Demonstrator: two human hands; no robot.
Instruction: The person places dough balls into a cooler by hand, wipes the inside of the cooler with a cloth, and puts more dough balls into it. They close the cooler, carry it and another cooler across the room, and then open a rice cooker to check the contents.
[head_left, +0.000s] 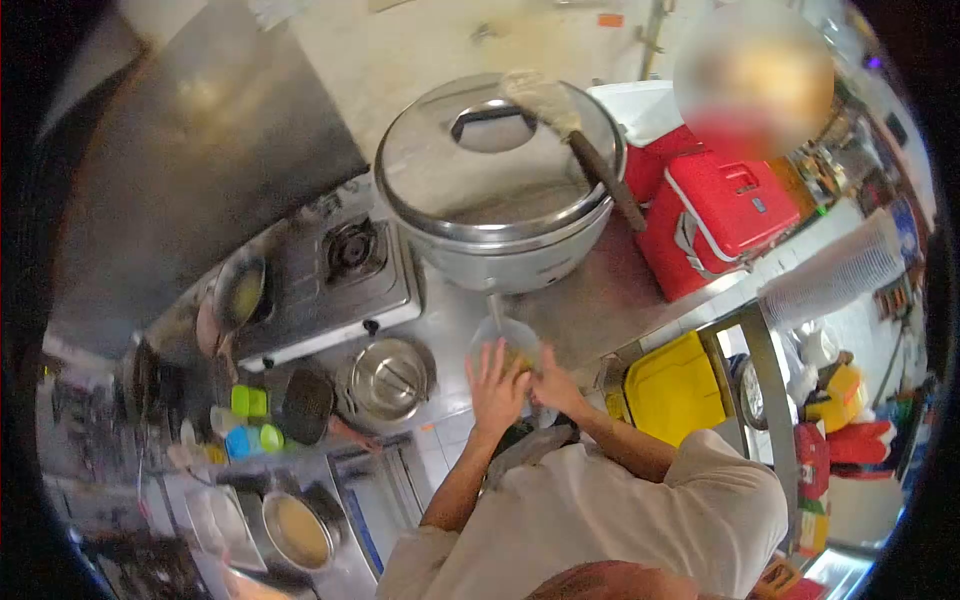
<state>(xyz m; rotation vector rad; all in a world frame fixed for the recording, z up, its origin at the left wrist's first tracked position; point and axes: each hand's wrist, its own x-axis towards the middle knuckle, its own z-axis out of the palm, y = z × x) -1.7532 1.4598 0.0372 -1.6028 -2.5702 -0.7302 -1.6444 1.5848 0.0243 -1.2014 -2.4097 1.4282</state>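
Observation:
A pale, see-through bowl [490, 338] with something greenish-yellow in it stands at the front edge of the steel counter, below the large lidded cooker [500, 255]. My left hand [497, 388] lies over the near side of the bowl, its fingers stretched out and spread. At the right side of the bowl is my right hand [555, 385], fingers bent against the rim. Part of the bowl and its contents is hidden under my hands. A steel pot [388, 380] sits to the left of them.
A paddle with a brown handle [605, 178] rests across the cooker lid. Left stand a gas stove [355, 270] and a frying pan [240, 290]. A red cooler [735, 205] is at right, near a person in red, and a yellow lid [678, 390] lies below counter level.

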